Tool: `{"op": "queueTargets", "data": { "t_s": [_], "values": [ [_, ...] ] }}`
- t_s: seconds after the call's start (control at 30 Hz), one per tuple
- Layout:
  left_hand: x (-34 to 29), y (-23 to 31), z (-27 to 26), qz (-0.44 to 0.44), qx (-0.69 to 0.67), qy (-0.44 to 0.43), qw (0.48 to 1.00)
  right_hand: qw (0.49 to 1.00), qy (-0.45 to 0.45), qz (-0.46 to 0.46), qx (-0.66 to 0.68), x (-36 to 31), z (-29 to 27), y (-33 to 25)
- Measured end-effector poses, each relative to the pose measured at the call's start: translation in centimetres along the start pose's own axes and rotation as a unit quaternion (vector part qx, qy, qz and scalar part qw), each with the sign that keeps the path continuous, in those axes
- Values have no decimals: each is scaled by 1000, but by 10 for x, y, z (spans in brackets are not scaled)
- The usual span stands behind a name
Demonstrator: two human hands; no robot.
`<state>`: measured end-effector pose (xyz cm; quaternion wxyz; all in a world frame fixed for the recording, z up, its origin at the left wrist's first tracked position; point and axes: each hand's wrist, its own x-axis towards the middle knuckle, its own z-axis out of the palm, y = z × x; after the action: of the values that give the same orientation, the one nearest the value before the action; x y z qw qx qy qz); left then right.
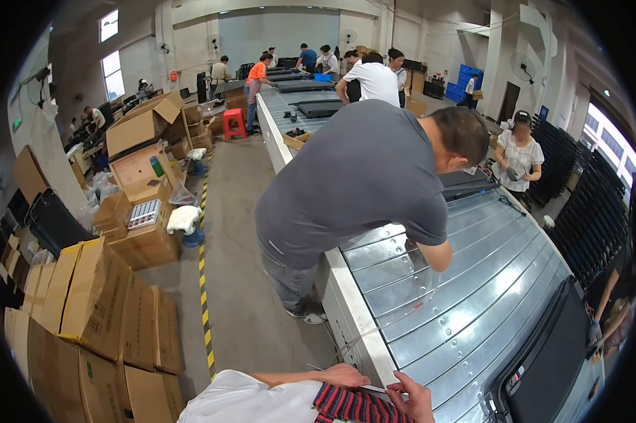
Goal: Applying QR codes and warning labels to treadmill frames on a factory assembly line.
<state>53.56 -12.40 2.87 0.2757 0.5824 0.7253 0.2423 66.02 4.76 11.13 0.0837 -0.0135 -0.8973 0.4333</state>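
Note:
At the bottom, next to the conveyor's white side rail (364,317), my two hands are close together. My left hand (344,376) has its fingers curled around one end of a thin, flat, pale-edged thing (376,390), whose kind I cannot make out. On its other end, my right hand (412,399) closes with thumb and fingers. A red and dark striped cloth (349,405) lies just below them, over my white shirt. To the right on the metal slat conveyor (438,338) rests a long black panel (554,363) with a raised frame.
A co-worker in a grey T-shirt (353,176) leans over the conveyor ahead. Another person's gloved hand (594,337) is at the far right, by the black panel. Stacked cardboard boxes (95,303) stand left of a yellow-black floor line (205,303). A person in white (520,156) stands across the conveyor.

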Motion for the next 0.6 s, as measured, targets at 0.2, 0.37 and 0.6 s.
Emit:
{"op": "queueTargets", "data": {
  "t_s": [0.2, 0.37, 0.6],
  "values": [
    [1, -3, -13, -4, -31, -55, 998, 996, 5, -76, -50, 9, 8, 12],
    [-12, -12, -13, -32, -26, -64, 997, 994, -20, -64, -83, 18, 12, -4],
    [-22, -17, -25, -1, -55, -46, 997, 995, -34, -54, -71, 23, 24, -8]
  ]
}}
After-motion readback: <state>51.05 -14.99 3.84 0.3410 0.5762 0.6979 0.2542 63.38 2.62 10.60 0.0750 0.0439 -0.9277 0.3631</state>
